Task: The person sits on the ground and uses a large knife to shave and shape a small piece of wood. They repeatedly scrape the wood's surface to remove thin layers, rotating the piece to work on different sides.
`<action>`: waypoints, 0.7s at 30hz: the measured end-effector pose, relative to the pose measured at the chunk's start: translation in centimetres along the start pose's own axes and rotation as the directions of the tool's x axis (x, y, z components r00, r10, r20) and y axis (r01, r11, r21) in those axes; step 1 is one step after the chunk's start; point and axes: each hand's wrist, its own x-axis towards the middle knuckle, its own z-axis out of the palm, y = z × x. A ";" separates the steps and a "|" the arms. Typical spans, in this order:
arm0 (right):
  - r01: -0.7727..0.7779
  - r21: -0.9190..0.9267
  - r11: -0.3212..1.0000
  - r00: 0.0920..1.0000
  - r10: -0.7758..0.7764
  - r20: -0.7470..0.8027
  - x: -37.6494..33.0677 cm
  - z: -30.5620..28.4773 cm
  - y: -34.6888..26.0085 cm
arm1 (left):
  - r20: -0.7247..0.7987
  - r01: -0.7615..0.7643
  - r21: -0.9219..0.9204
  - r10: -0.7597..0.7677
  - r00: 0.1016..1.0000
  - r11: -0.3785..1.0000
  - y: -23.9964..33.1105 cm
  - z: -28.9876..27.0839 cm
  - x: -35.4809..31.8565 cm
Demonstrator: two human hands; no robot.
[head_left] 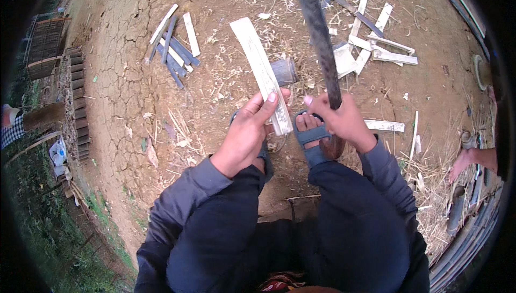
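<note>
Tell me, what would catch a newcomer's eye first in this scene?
Most striking is the long dark blade that the right hand grips upright at the centre, beside the pale split slat that the left hand holds tilted. Behind them, on cracked bare earth, lie cut slats: a grey and white bundle at upper left and a pale scatter at upper right.

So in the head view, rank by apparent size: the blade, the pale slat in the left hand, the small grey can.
1. Blade and pale slat: look alike in length, so unranked.
2. Grey can: clearly smallest.
</note>
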 end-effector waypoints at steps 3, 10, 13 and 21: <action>0.074 0.016 0.997 0.983 -0.075 0.168 -0.7 1.3 0.7 | 0.013 -0.087 -0.022 0.088 0.996 0.996 -0.2 0.1 0.1; 0.172 -0.042 0.984 0.985 -0.171 0.029 0.2 1.4 1.4 | -0.243 -0.027 0.275 0.097 0.965 0.961 0.0 -1.2 0.5; 0.253 -0.217 0.943 0.963 -0.267 -0.039 1.0 -1.0 1.9 | -0.267 -0.328 0.829 0.836 0.479 0.453 -0.5 -2.1 0.5; 0.243 -0.522 0.817 0.966 -0.251 0.058 0.8 -4.2 0.2 | 0.453 -0.231 0.772 0.258 0.853 -0.593 6.0 -1.1 1.0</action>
